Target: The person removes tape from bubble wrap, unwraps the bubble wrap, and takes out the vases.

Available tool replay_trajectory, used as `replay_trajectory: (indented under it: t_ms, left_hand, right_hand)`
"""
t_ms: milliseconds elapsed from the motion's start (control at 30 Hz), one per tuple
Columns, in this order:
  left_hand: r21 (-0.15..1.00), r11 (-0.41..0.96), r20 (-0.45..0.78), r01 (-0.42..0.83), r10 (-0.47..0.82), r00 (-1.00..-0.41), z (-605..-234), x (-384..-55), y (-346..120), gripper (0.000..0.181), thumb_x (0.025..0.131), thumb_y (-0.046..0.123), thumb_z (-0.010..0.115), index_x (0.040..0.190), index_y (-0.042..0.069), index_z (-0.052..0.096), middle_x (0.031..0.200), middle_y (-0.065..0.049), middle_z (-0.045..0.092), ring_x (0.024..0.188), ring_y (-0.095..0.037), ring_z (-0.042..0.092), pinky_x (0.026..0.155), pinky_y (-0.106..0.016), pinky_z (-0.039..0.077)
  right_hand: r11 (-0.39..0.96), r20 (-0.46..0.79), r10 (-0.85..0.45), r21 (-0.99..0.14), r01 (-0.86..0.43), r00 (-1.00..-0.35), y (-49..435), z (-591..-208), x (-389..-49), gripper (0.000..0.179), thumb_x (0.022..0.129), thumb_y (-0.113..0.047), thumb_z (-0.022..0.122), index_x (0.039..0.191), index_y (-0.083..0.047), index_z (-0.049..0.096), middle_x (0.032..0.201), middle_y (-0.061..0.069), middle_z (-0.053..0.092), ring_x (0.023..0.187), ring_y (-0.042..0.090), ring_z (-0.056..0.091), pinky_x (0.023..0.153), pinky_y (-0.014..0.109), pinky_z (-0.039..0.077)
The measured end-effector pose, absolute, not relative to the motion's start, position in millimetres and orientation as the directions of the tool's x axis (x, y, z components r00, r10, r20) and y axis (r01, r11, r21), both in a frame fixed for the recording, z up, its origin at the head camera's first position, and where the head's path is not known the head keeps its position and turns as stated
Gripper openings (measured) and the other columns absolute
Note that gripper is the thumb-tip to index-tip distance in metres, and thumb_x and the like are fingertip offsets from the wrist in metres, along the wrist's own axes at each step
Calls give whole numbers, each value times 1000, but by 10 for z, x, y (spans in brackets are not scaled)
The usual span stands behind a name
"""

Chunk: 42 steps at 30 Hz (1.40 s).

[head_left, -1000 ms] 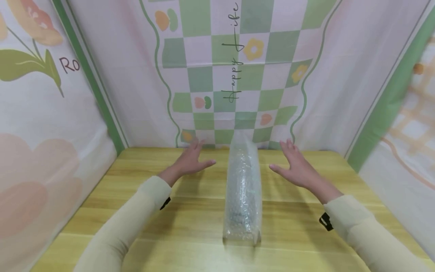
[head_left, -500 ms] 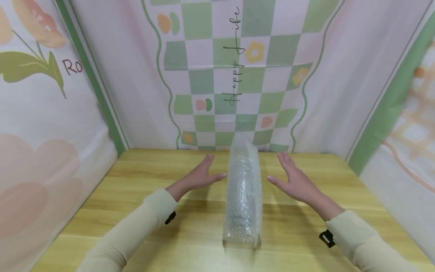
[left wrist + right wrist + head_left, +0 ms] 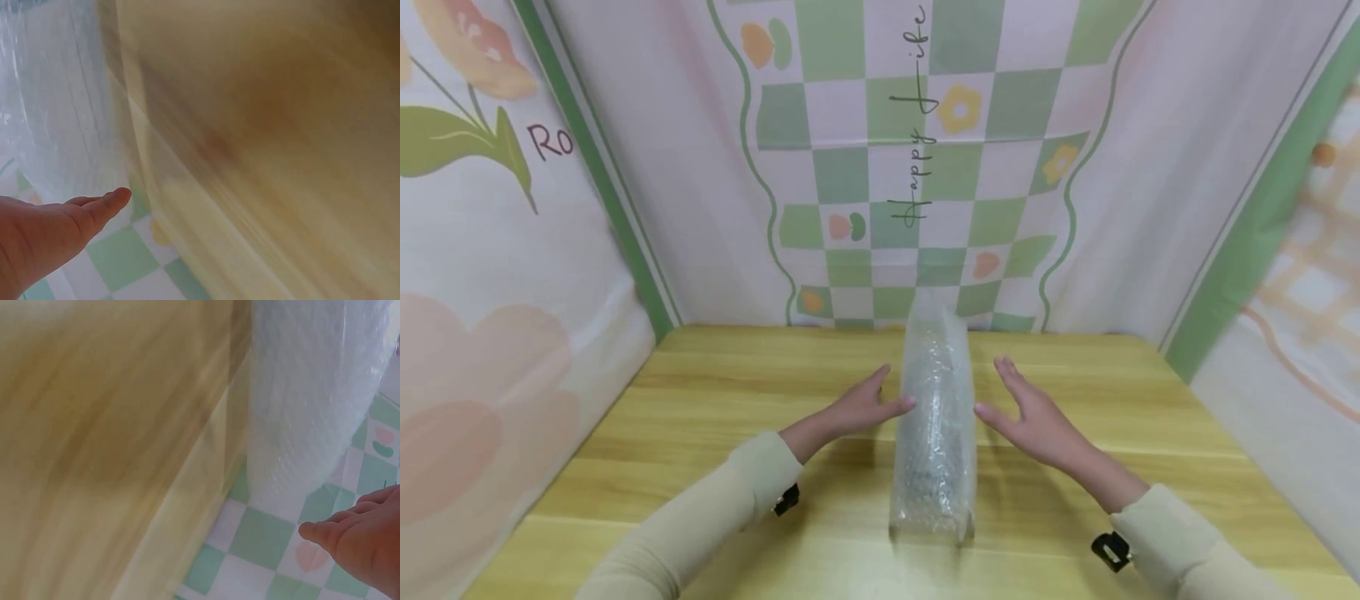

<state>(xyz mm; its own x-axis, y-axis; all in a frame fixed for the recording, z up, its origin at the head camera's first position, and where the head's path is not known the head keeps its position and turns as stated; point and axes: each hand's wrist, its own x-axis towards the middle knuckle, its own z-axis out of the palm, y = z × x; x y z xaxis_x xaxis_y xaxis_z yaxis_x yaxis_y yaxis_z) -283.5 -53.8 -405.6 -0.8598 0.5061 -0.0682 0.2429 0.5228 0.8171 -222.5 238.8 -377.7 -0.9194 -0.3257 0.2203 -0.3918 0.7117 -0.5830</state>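
A long bubble-wrap bag (image 3: pixel 934 433), clear and puffed out, stands lengthwise on the wooden table in the head view. My left hand (image 3: pixel 859 408) is at its left side, fingers straight, with the thumb tip overlapping the bag's edge in this view. On the other side my right hand (image 3: pixel 1033 423) has its fingers extended and its thumb tip right at the bag's edge. In the left wrist view the bag (image 3: pixel 56 106) fills the upper left, beyond the left hand (image 3: pixel 56 234). The right wrist view has the bag (image 3: pixel 306 400) above the right hand (image 3: pixel 362 537).
The wooden table (image 3: pixel 715 375) ends at a back wall hung with a green and white checked cloth (image 3: pixel 895 183). Patterned cloths also hang at the left (image 3: pixel 497 250) and right (image 3: pixel 1300 275). A black wrist strap (image 3: pixel 1110 550) shows beneath the right sleeve.
Both hands have moved inward toward the bag and nearer to me, the left one travelling rightward and the right one slightly leftward. The bag stays in place.
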Motion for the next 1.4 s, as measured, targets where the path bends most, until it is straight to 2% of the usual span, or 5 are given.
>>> replay_trajectory:
  t_ms: [400, 633, 767, 1167, 1400]
  left_hand:
    - [885, 434, -84, 168, 506, -858, -4133, -2770, -397, 104, 92, 63, 58, 159, 3, 7, 158, -24, 25, 137, -41, 37, 107, -52, 39]
    - [963, 238, -29, 127, 561, -827, -4165, -2775, -318, 80, 97, 48, 62, 155, 9, 23, 145, -17, 45, 126, -34, 52, 95, -47, 50]
    - [971, 206, -16, 123, 567, -824, -4190, -2794, -281, 77, 98, 46, 60, 155, 9, 24, 143, -15, 46, 123, -30, 53, 94, -44, 52]
    - [987, 120, 19, 107, 572, -820, -4235, -2806, -218, 75, 98, 41, 62, 154, 7, 26, 134, -13, 53, 115, -25, 59, 90, -40, 54]
    - [987, 127, 10, 98, 562, -827, -4241, -2790, -210, 79, 97, 39, 64, 157, 10, 22, 138, -15, 51, 115, -27, 59, 89, -41, 54]
  right_hand:
    - [683, 193, -305, -638, -355, -933, 2279, -3867, -2097, 83, 101, -40, 57, 153, 12, 18, 157, 32, 16, 138, 52, 24, 112, 60, 23]
    - [665, 175, -301, -666, -338, -937, 2202, -3919, -2061, 82, 101, -39, 57, 150, 15, 20, 154, 35, 20, 130, 58, 35, 106, 62, 32]
    - [654, 157, -304, -682, -326, -940, 2163, -3944, -2050, 83, 102, -40, 56, 151, 15, 18, 153, 36, 21, 126, 60, 38, 102, 64, 36]
    - [573, 156, -311, -756, -316, -937, 2088, -4030, -2058, 80, 103, -35, 56, 151, 15, 17, 151, 37, 22, 128, 59, 36, 103, 60, 36]
    - [507, 166, -326, -800, -320, -931, 2045, -4056, -2067, 80, 102, -31, 58, 151, 16, 16, 150, 38, 27, 130, 57, 35, 102, 60, 37]
